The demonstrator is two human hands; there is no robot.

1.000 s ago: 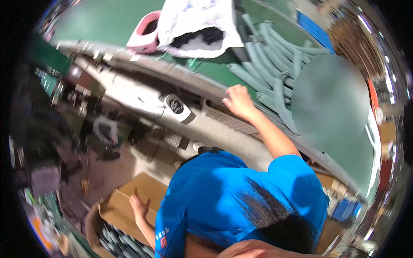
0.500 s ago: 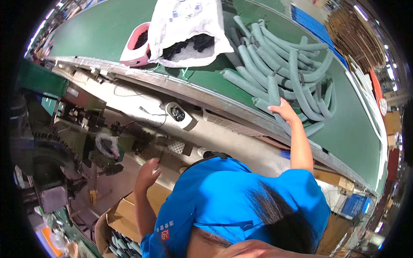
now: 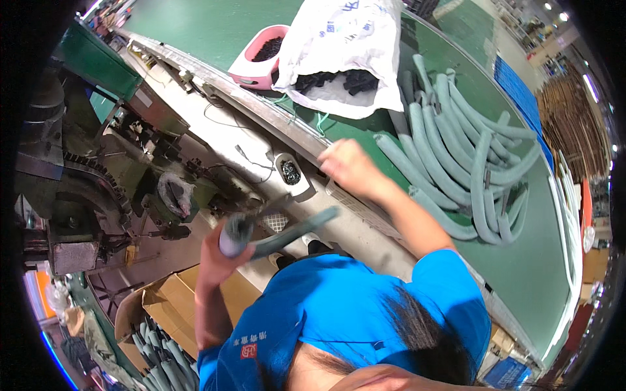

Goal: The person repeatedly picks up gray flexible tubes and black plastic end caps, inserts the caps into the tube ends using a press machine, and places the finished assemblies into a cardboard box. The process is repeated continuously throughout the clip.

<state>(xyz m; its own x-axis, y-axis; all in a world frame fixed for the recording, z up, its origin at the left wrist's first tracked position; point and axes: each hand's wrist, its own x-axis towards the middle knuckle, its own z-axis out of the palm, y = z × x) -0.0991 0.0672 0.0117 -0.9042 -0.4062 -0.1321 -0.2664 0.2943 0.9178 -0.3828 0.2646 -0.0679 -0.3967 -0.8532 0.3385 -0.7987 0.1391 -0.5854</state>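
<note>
My left hand [image 3: 218, 257] is wrapped round a grey-green foam tube [image 3: 297, 232], held low in front of the machine side. Motion blurs the tube, and a thick, paler part shows at my fingers. Over the table's front edge, my right hand [image 3: 349, 166] is closed and slightly smeared; whatever its fingers hold, if anything, is hidden. Beyond that hand stands a white woven bag [image 3: 345, 49] with black pieces [image 3: 358, 81] in its mouth. To the right, a pile of curved foam tubes [image 3: 450, 143] lies on the green table [image 3: 535, 274].
A pink tub [image 3: 261, 62] of black bits stands left of the bag. Dark machinery [image 3: 85, 195] fills the left side. A cardboard box [image 3: 176, 309] with more tubes [image 3: 160, 352] sits at lower left. On the floor beneath the table is a white container [image 3: 290, 174].
My right hand has left the tube pile and moved left toward the bag. A foam tube is now in my left hand, which was empty before. The whole view has shifted.
</note>
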